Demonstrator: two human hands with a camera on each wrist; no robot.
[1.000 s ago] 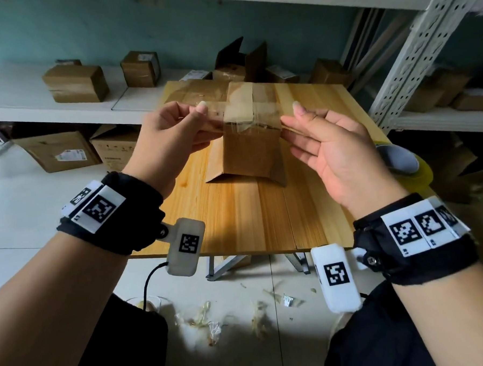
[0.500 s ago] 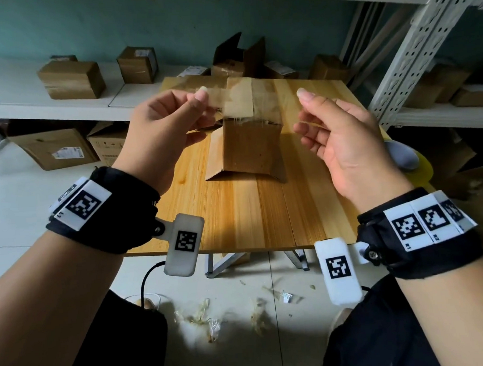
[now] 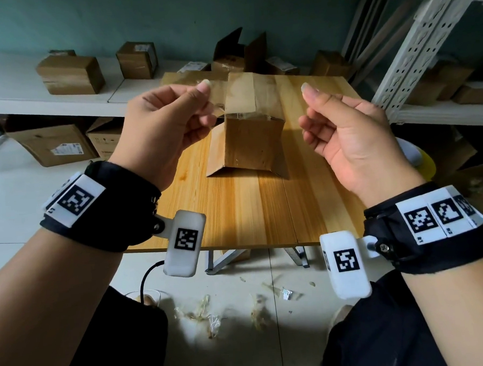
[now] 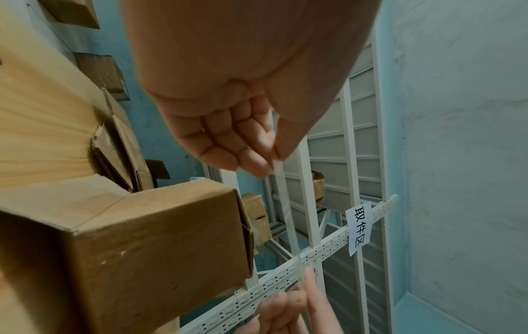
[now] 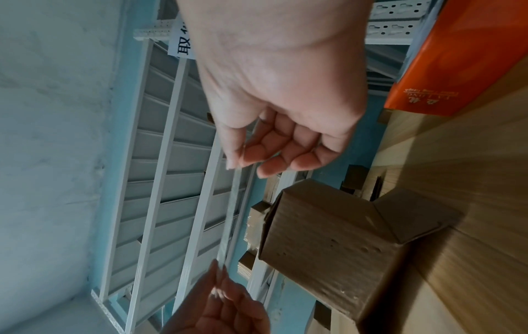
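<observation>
stretched a clear strip of adhesive tape (image 3: 219,100) between both hands, just above a small brown cardboard box (image 3: 253,143) and not yet touching it. pinched one end between thumb and forefinger of the left hand (image 3: 164,125), with the other fingers curled toward the palm. pinched the far end the same way in the right hand (image 3: 350,138), with the spare fingers loosely bent. held the strip level and fairly taut, a thin edge-on line in both wrist views. worked over the box as it stood upright near the middle of a pale wooden slatted table (image 3: 236,211), lower flaps splayed out on the boards. worked in front of white shelves (image 3: 12,102) lined with more brown cartons (image 3: 69,75), above tape scraps (image 3: 202,313) littering the tiled floor (image 3: 240,294), with what looked like a yellow tape roll (image 3: 425,166) half hidden behind the right wrist. risked, on this evidence, letting the strip sag and fold onto itself or cling to a fingertip should the hands drift closer together. risked a crooked, wrinkled seal by bringing one end down ahead of the other or off the seam line. could also have tipped or skidded the light box on its splayed flaps by pressing down off centre, with neither hand free to steady it.
</observation>
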